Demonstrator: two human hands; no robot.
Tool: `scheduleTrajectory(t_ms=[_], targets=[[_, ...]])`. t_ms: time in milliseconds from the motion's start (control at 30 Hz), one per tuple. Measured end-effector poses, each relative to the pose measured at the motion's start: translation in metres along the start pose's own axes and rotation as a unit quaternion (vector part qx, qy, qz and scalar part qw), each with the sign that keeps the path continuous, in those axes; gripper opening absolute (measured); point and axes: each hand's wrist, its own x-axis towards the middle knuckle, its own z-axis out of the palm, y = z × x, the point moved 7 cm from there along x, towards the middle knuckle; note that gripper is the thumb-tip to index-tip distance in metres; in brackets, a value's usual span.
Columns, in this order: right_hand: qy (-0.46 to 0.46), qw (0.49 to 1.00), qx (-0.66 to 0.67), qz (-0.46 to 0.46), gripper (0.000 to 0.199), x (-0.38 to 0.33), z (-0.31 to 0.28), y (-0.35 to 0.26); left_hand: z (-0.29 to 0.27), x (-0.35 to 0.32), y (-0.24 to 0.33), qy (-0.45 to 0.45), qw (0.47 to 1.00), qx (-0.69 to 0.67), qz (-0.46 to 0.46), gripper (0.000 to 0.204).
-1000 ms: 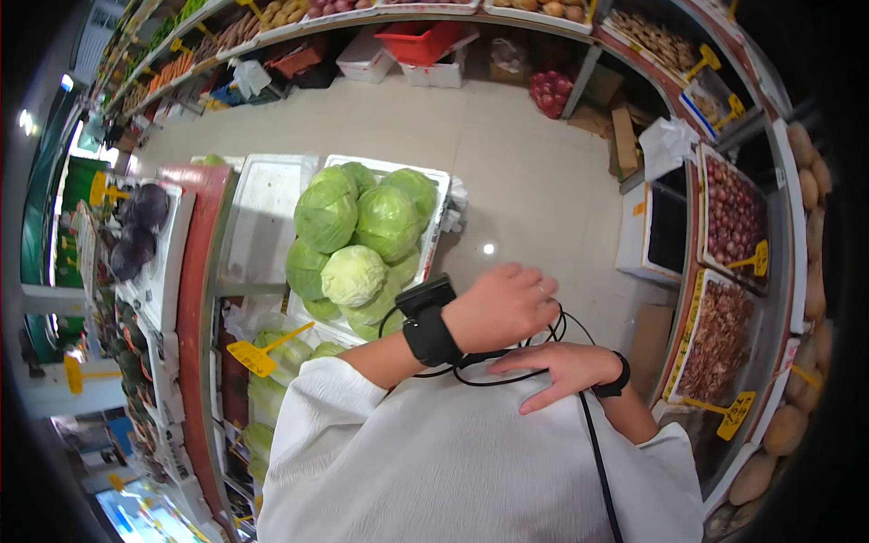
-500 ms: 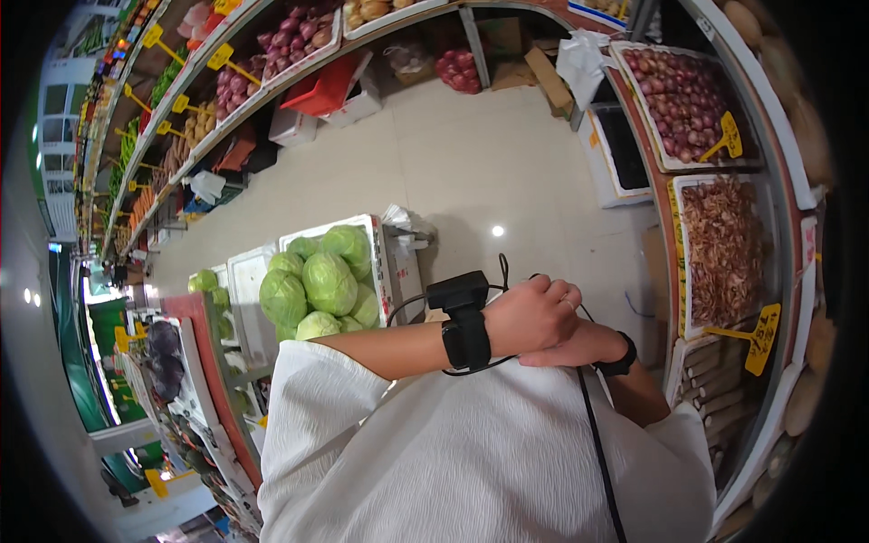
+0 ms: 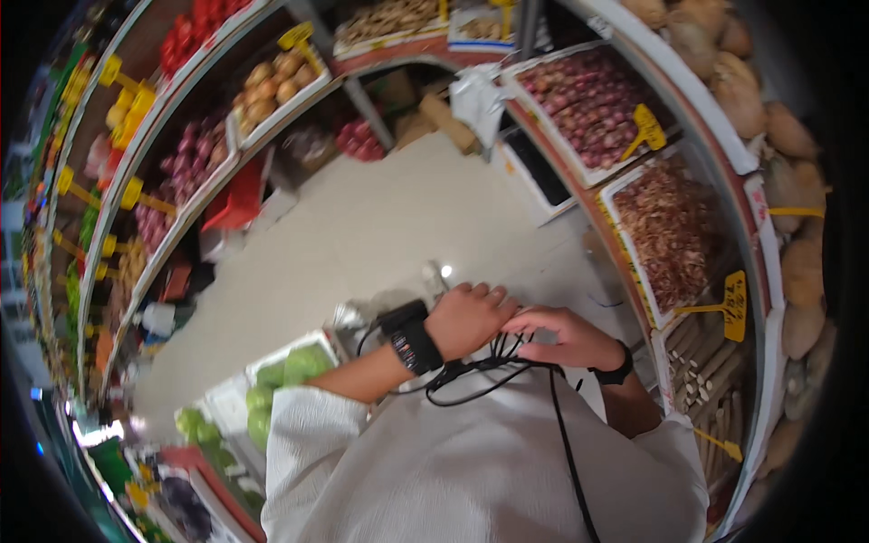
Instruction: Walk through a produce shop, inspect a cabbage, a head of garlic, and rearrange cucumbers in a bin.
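My left hand point(image 3: 471, 319) is closed in front of my body, its knuckles upward. Strands of a looped black cable point(image 3: 484, 369) come out beneath its fingers, and it appears to grip them. My right hand point(image 3: 568, 337) is just to the right, thumb and fingers apart in a C shape beside the cable strands. Its fingertips are close to the left hand; whether they touch cannot be told. A black strapped device point(image 3: 415, 339) sits on my left wrist, and a black band point(image 3: 615, 364) on the right. One cable runs down over my white shirt.
Green cabbages point(image 3: 303, 366) lie in white trays at the left. Along the right stand trays of red shallots point(image 3: 588, 104), dried reddish-brown produce point(image 3: 665, 240) and long pale roots point(image 3: 701, 371). Shelves with onions point(image 3: 276, 83) curve along the far left. Pale floor tiles point(image 3: 362, 217) lie ahead.
My view has turned, moving the stalls in the picture. The right hand has come out from under the left and opened. Black cable loops now show below the hands.
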Motion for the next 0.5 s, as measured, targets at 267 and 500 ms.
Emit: scheduleTrajectory(t_ms=[267,500], targets=[[-0.030,0.994,0.028,0.104,0.039,0.069,0.008,0.011,-0.008,-0.050,-0.099,-0.006,0.974,-0.224,0.044,0.033],[-0.019,0.981,-0.031,0.191,0.041,0.128,0.006,0.039,0.012,-0.112,-0.191,-0.055,0.934,-0.352,0.012,0.033]])
